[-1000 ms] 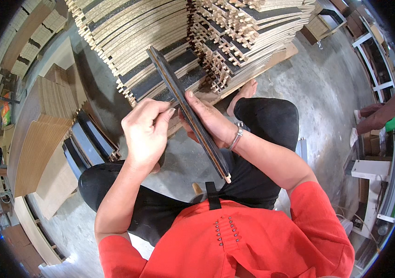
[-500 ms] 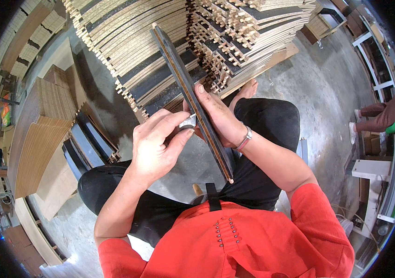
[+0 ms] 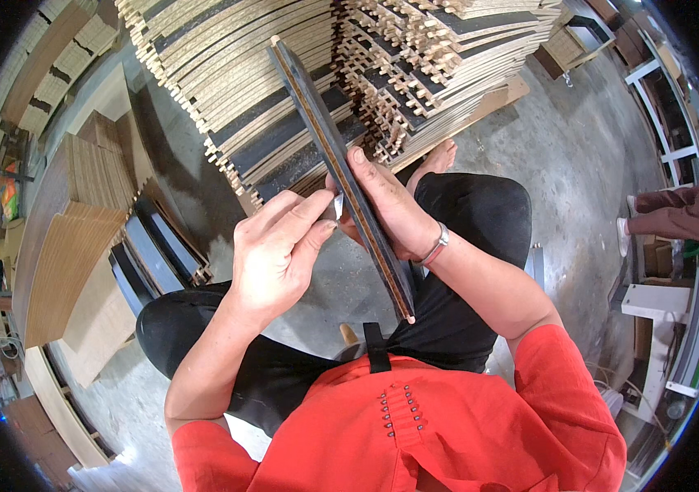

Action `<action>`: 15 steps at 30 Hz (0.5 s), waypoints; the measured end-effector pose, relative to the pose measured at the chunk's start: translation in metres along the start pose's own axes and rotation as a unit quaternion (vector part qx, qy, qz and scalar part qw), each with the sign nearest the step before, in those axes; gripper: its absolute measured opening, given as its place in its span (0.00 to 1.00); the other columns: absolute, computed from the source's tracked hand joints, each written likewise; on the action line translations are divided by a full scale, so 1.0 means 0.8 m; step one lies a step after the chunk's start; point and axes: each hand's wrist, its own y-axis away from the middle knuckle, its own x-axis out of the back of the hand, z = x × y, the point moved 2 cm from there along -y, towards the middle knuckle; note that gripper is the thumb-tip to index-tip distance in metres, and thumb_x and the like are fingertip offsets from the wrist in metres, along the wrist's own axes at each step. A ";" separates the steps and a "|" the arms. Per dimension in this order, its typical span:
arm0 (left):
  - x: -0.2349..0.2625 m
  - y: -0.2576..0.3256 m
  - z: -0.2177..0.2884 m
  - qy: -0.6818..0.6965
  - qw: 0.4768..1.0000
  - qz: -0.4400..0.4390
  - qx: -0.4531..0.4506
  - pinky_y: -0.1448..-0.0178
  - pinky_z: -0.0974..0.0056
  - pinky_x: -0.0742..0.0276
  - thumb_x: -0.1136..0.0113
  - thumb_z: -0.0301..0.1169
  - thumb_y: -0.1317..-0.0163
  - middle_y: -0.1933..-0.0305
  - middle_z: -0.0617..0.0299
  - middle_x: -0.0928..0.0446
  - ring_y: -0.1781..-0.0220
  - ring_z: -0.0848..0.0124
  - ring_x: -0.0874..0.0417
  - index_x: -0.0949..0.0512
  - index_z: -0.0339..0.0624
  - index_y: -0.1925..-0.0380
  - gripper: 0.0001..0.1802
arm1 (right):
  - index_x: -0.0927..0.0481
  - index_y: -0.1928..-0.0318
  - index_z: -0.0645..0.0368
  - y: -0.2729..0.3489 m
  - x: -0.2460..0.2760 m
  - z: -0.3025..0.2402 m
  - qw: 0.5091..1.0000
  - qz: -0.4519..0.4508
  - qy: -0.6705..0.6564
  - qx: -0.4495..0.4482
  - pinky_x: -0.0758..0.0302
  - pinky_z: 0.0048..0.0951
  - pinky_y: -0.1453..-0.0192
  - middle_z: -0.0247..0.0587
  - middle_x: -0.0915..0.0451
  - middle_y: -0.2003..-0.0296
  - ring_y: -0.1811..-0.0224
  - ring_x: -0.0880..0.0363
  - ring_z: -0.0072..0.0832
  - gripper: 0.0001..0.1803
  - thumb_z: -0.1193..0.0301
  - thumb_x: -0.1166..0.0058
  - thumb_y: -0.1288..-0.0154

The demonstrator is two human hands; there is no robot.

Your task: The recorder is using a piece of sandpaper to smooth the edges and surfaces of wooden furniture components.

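A dark board (image 3: 329,148) with a brown edge and small pale wooden dowels at its ends stands on edge, slanting from upper left to lower right between my hands. My right hand (image 3: 386,197) is wrapped round it from the right, thumb on the near edge and fingers mostly hidden behind. My left hand (image 3: 275,250) is closed at the board's left face, thumb and fingers pinching a small white-and-silver piece (image 3: 339,206). The fingers largely cover that piece, so its kind is unclear. My left fingertips are close to the board; contact is hard to make out.
Tall stacks of doweled boards (image 3: 251,123) stand just ahead, more (image 3: 415,74) to the right on a wooden base. Brown panels (image 3: 79,238) and several dark-faced boards (image 3: 152,246) stand at left. White machine frames (image 3: 657,302) and another person's legs (image 3: 673,211) are at far right.
The small piece has turned and moved nearer the board's face, showing a narrower bright side. My right hand and the board have hardly moved.
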 end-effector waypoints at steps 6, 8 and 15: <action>-0.003 0.001 -0.001 -0.021 1.000 0.009 -0.004 0.71 0.63 0.26 0.36 0.24 0.46 0.72 0.55 0.25 0.76 0.61 0.23 0.21 0.35 0.58 0.14 | 0.27 0.62 0.55 0.000 0.000 0.002 1.000 -0.003 -0.009 -0.013 0.40 0.18 0.89 0.31 0.31 0.84 0.91 0.36 0.17 0.31 0.38 0.64 0.33; -0.003 0.001 0.000 -0.037 0.999 0.027 -0.017 0.71 0.63 0.26 0.36 0.24 0.47 0.72 0.55 0.25 0.76 0.61 0.22 0.21 0.35 0.57 0.15 | 0.27 0.62 0.55 0.001 -0.001 0.003 1.000 -0.004 -0.009 -0.020 0.40 0.18 0.89 0.31 0.30 0.84 0.91 0.36 0.17 0.31 0.38 0.64 0.33; -0.003 0.001 0.005 -0.043 0.998 0.019 -0.029 0.72 0.62 0.26 0.36 0.24 0.47 0.72 0.55 0.25 0.76 0.61 0.22 0.21 0.35 0.57 0.15 | 0.28 0.61 0.53 0.000 0.001 0.006 0.999 -0.030 -0.017 -0.026 0.40 0.18 0.90 0.32 0.30 0.83 0.92 0.36 0.18 0.31 0.37 0.65 0.33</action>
